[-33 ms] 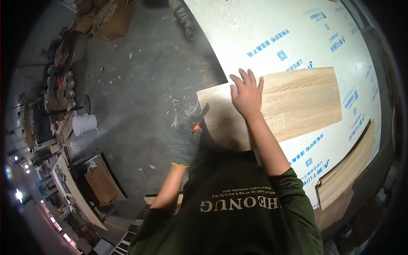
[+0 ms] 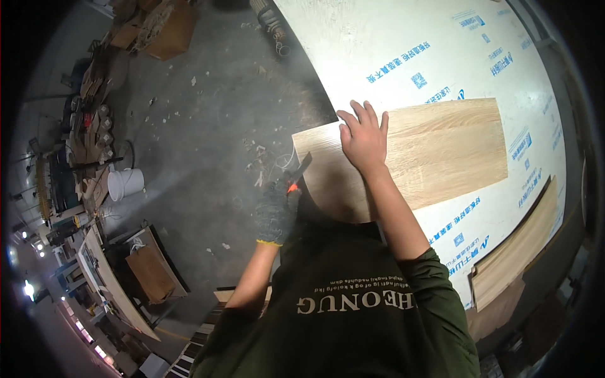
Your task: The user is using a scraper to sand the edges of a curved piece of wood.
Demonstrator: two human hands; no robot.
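A pale, oak-grained rectangular wooden panel (image 2: 435, 151) is laid flat near the left edge of the desk (image 2: 391, 44), with its left end overhanging that edge. The desk top is covered by a smooth white sheet with blue printing. The bare right hand (image 2: 364, 140) is pressed flat on the left part of the panel, palm down and fingers spread. The left hand (image 2: 275, 214), covered by a dark grey knitted glove with a yellow cuff, is closed around a slim dark hand tool with an orange part (image 2: 296, 175). The tool's tip is held just beside the panel's overhanging left end; whether it touches the wood cannot be told.

Set against the earlier picture, nothing is seen to have shifted: the panel lies in the same place, the right hand is spread on the same spot, and the tool is held at the same end. The panel is thus kept steady under an unchanged hold.

The panel's face is matt, with straight grain running along its length and square-cut corners. A narrower strip of similar light wood (image 2: 523, 246) is laid at the desk's right edge, well apart from the panel. Beyond the left edge, a rough grey concrete floor (image 2: 201, 126) strewn with chips is seen, with a white plastic bucket (image 2: 125, 183) and brown cardboard boxes (image 2: 170, 28) further off.
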